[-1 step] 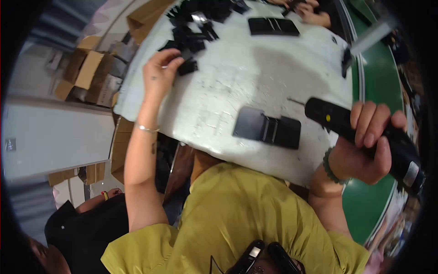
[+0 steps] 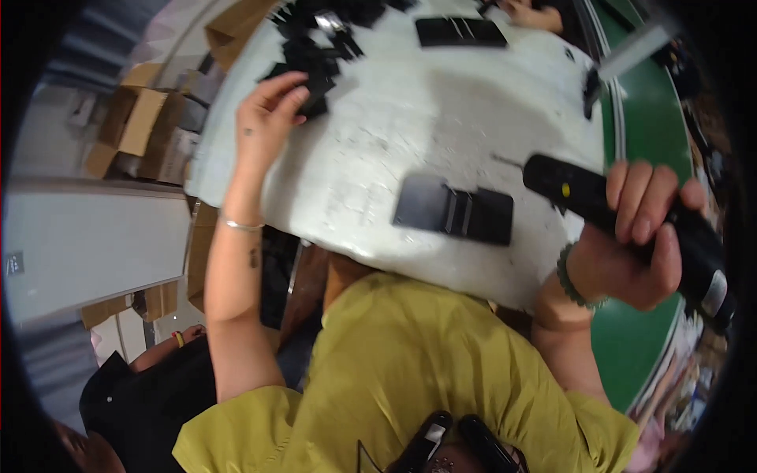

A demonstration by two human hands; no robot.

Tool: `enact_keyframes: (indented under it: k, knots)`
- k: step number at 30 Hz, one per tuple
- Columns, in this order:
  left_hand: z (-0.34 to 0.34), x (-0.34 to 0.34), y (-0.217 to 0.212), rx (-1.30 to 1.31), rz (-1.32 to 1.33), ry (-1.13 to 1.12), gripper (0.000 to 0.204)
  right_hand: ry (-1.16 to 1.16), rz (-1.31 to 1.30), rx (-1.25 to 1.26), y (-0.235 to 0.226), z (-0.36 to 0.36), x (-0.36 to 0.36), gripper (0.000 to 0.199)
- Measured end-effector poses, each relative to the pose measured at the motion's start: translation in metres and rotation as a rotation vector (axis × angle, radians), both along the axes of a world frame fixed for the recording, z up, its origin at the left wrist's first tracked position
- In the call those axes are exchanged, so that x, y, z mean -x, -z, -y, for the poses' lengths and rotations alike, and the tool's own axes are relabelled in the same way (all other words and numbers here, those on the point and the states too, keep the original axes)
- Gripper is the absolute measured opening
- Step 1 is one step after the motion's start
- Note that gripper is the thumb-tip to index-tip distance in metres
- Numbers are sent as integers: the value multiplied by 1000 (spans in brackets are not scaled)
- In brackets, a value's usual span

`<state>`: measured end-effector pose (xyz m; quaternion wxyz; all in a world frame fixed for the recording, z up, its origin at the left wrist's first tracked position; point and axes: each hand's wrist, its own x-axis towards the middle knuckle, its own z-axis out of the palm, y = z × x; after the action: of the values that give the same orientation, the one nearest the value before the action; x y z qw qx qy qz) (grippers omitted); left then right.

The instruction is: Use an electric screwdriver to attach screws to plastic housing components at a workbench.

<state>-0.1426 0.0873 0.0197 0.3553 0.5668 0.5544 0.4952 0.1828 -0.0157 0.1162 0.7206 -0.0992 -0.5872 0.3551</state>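
At the near left edge of a pile of black pieces [image 2: 303, 55], my left hand [image 2: 268, 110] reaches in with thumb and forefinger apart. Dark pieces lie right beside its fingertips, and nothing shows clearly held. My right hand [image 2: 639, 229] is wrapped round a black electric screwdriver [image 2: 572, 189] with a yellow spot and a thin bit pointing left, over the table's right side. Left of the bit, a flat black panel [image 2: 490, 217] with two pale strips across its middle lies on the white-covered table [image 2: 355, 165].
A similar black panel [image 2: 461, 33] lies at the far side, near another person's hand [image 2: 532, 16]. A green surface [image 2: 650, 118] borders the table on the right. Open cardboard boxes [image 2: 140, 122] stand at left, and a person in a black top [image 2: 154, 390] is at lower left.
The whole view has shifted slightly, so the table and panels appear a little higher and further left. My left hand stays by the pile; my right hand still grips the electric screwdriver.
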Motion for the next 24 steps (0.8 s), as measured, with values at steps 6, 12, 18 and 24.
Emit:
enact_keyframes:
  k: [6,12,18,24]
  knots:
    - [52,-88,-33,123,-80,686,39,-39,-9,71,-3,0,-14,37]
    - [63,-126,-10,107,-179,874,19,-60,63,208,-7,6,-29,35]
    - [65,-134,1,-24,-294,855,20,-24,23,212,-3,12,-28,34]
    - [63,-134,3,-308,-532,822,25,-116,-56,175,-1,10,-24,33]
